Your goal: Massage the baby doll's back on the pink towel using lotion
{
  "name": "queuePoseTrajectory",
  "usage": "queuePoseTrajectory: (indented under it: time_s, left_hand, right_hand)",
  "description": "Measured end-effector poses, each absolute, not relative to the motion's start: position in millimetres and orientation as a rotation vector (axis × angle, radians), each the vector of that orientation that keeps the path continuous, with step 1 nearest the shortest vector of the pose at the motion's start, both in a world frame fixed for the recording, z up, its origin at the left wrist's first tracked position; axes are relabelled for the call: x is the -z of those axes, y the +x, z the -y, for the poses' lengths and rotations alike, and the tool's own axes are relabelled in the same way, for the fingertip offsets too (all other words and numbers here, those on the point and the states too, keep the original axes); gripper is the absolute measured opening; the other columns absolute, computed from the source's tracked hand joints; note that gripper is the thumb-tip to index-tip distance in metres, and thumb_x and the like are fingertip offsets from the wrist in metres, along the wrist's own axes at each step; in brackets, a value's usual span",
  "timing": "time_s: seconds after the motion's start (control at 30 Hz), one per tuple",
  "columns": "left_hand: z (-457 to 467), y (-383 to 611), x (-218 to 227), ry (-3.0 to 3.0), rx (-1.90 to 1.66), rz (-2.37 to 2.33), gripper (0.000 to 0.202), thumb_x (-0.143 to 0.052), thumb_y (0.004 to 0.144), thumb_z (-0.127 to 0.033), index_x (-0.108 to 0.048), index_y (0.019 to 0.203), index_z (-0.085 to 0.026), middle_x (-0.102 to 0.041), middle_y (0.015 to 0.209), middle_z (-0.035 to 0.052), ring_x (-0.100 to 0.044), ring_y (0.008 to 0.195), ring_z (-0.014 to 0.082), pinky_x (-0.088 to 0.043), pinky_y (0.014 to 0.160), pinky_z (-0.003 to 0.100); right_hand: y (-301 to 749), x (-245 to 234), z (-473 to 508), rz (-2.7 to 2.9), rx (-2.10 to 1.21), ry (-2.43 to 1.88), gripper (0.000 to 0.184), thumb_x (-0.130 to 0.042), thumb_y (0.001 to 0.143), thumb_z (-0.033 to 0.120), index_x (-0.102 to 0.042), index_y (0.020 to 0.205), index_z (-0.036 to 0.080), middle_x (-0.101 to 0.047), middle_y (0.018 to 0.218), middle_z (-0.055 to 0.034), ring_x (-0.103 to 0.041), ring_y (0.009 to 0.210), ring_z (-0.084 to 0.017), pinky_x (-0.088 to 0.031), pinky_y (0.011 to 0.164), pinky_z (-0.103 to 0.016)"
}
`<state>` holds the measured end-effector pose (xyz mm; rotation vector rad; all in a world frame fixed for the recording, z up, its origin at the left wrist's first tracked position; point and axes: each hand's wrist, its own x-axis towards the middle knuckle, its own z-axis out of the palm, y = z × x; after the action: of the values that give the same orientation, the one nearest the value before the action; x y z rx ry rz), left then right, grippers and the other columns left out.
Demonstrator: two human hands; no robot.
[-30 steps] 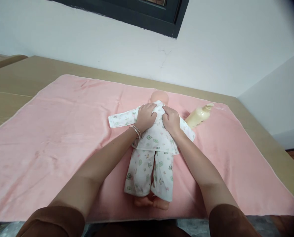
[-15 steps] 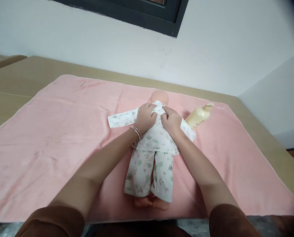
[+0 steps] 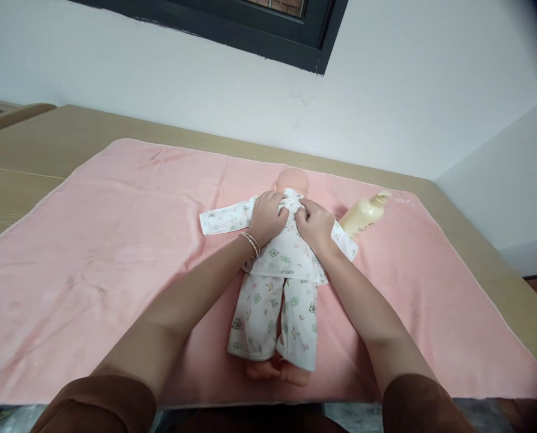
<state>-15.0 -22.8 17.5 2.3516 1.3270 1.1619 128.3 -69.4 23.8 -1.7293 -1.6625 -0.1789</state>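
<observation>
Little has been shifted since the earlier frames: only the view has been tipped slightly, and the right hand [image 3: 316, 225] has been eased a touch outward at the doll's shoulder. The doll [image 3: 286, 264] is laid on the pink blanket [image 3: 115, 252] over the bench [image 3: 24, 141], its long axis pointed away from the person, head [image 3: 292, 179] far and feet [image 3: 295, 374] near. Both hands are rested on the upper shirt [image 3: 290, 243], the left hand [image 3: 268, 218] on one side of the collar, the right on the other, so neither is nearer. Fingers are bent over the cloth; whether any is pinched cannot be told. One sleeve [image 3: 225, 218] is stretched out leftward, while the pump bottle [image 3: 362, 215] is placed beyond the right hand, which is the closer to it.
</observation>
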Motion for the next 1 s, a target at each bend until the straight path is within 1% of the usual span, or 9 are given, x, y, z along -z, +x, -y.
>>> queuePoseTrajectory:
  time_s: [0.07,0.13,0.27,0.4,0.53,0.63,0.73,0.87,1.0]
  left_hand:
    - [20.9,-14.4,-15.5,2.350,-1.158,-1.321,0.037,-0.046,0.081,-0.018,-0.061,0.115,-0.018,-0.066,0.120,0.0086,-0.057,0.115,0.0255,-0.041,0.104,0.040]
    - [20.6,-14.9,-14.3,2.389,-1.159,-1.287,0.037,-0.046,0.082,-0.018,-0.062,0.116,-0.018,-0.067,0.119,0.0085,-0.057,0.114,0.0254,-0.041,0.104,0.040]
    - [23.8,-16.9,-14.8,2.453,-1.216,-1.246,0.029,-0.045,0.083,-0.018,-0.065,0.105,-0.018,-0.069,0.108,0.0087,-0.059,0.107,0.0243,-0.044,0.098,0.038]
    - [24.1,-15.4,-15.2,2.397,-1.238,-1.309,0.028,-0.047,0.082,-0.018,-0.065,0.104,-0.017,-0.069,0.108,0.0098,-0.059,0.107,0.0252,-0.044,0.097,0.039]
    - [18.8,-12.3,-12.8,2.312,-1.204,-1.343,0.035,-0.049,0.082,-0.018,-0.065,0.112,-0.016,-0.069,0.119,0.0099,-0.059,0.115,0.0262,-0.042,0.104,0.041]
    - [15.7,-12.0,-11.0,2.301,-1.201,-1.274,0.035,-0.048,0.084,-0.019,-0.066,0.114,-0.018,-0.070,0.122,0.0070,-0.060,0.116,0.0244,-0.041,0.106,0.040]
    - [15.8,-13.1,-10.7,2.298,-1.254,-1.247,0.028,-0.049,0.085,-0.017,-0.069,0.104,-0.019,-0.073,0.111,0.0062,-0.062,0.110,0.0228,-0.042,0.103,0.039]
    - [18.0,-13.5,-11.9,2.323,-1.299,-1.286,0.018,-0.052,0.083,-0.016,-0.067,0.092,-0.019,-0.072,0.096,0.0072,-0.062,0.100,0.0237,-0.044,0.094,0.039]
    - [18.4,-12.5,-11.8,2.310,-1.318,-1.318,0.013,-0.053,0.084,-0.018,-0.065,0.088,-0.019,-0.070,0.093,0.0079,-0.061,0.098,0.0247,-0.044,0.091,0.040]
  right_hand:
    - [132.6,-24.4,64.4,1.758,0.127,-1.660,0.042,-0.043,0.087,0.024,-0.067,0.121,0.019,-0.068,0.125,-0.0084,-0.062,0.117,-0.026,-0.049,0.098,-0.040]
    - [136.8,-23.4,60.1,1.852,0.091,-1.576,0.043,-0.042,0.086,0.021,-0.067,0.122,0.016,-0.065,0.129,-0.0103,-0.058,0.122,-0.026,-0.045,0.105,-0.042]
    - [137.3,-17.9,61.2,1.765,0.107,-1.508,0.035,-0.046,0.086,0.023,-0.073,0.108,0.017,-0.070,0.120,-0.0100,-0.062,0.117,-0.024,-0.046,0.105,-0.038]
    - [131.3,-14.9,68.3,1.589,0.078,-1.529,0.030,-0.050,0.088,0.027,-0.075,0.103,0.022,-0.073,0.113,-0.0051,-0.066,0.110,-0.022,-0.048,0.104,-0.037]
    - [133.0,-17.6,65.5,1.564,0.014,-1.585,0.033,-0.050,0.088,0.028,-0.073,0.110,0.021,-0.071,0.117,-0.0060,-0.064,0.113,-0.024,-0.049,0.102,-0.040]
    - [138.3,-20.3,59.3,1.707,-0.021,-1.565,0.039,-0.048,0.086,0.024,-0.069,0.119,0.018,-0.067,0.127,-0.0084,-0.059,0.122,-0.026,-0.044,0.107,-0.043]
    - [140.9,-19.6,56.7,1.742,-0.061,-1.520,0.036,-0.048,0.087,0.023,-0.071,0.115,0.020,-0.066,0.127,-0.0073,-0.059,0.122,-0.025,-0.043,0.110,-0.044]
    - [138.0,-13.4,59.4,1.566,-0.071,-1.475,0.028,-0.054,0.086,0.027,-0.075,0.103,0.021,-0.072,0.117,-0.0061,-0.064,0.115,-0.024,-0.046,0.107,-0.041]
    - [134.4,-9.0,62.3,1.397,-0.133,-1.449,0.024,-0.057,0.085,0.029,-0.077,0.096,0.021,-0.074,0.110,-0.0049,-0.068,0.108,-0.022,-0.051,0.101,-0.038]
